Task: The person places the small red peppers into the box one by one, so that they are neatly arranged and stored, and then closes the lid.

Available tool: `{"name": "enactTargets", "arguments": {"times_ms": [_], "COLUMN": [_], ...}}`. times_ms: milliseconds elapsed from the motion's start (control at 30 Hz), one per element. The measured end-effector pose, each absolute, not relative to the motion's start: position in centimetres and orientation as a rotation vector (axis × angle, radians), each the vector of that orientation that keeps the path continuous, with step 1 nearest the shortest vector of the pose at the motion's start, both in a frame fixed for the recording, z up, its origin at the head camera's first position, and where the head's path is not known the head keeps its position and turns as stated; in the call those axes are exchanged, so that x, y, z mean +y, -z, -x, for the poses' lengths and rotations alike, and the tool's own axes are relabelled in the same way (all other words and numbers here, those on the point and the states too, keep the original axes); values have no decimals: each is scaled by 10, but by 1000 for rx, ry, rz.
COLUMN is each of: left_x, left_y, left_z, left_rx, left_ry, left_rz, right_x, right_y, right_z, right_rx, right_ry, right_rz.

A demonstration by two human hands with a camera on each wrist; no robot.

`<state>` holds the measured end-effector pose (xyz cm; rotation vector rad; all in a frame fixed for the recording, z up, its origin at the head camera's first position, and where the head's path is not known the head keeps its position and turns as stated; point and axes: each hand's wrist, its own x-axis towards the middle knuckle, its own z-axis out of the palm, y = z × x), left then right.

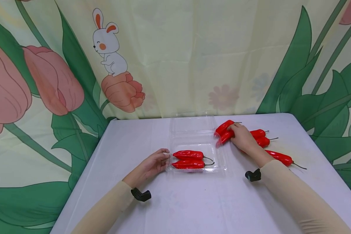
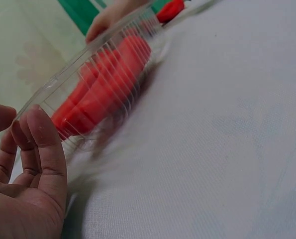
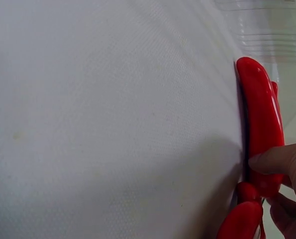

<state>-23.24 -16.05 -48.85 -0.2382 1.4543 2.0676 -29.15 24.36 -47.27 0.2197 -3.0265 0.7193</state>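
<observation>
A clear plastic clamshell box [image 1: 222, 164] stands on the table with its lid [image 1: 193, 125] folded back. Two red chili peppers [image 1: 188, 154] lie side by side in its base, stems to the right. At the box's left edge, my left hand [image 1: 154, 164] pinches the rim between thumb and fingers [image 2: 48, 134]. To the right of the box, my right hand [image 1: 242, 138] grips a red chili pepper [image 3: 262, 109] near its stem end, the thumb on its near side. Another chili pepper [image 1: 224, 126] lies just behind that one, its stem pointing right.
Right of the right hand lie more chili peppers [image 1: 263, 142], partly hidden by the wrist, and a single pepper [image 1: 280, 158] nearer the sleeve. White cloth covers the table [image 1: 193, 201]. A printed curtain [image 1: 175, 65] hangs behind its far edge.
</observation>
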Motion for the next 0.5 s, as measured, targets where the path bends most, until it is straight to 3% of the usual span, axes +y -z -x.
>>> {"name": "enactTargets", "arguments": {"times_ms": [500], "left_x": [-160], "left_y": [487], "left_z": [234], "left_rx": [1467], "left_ry": [-2054], "left_rz": [260], "right_x": [257], "right_y": [462], "right_z": [288], "right_rx": [-2968], "right_ry": [-763], "right_rz": [-154]}}
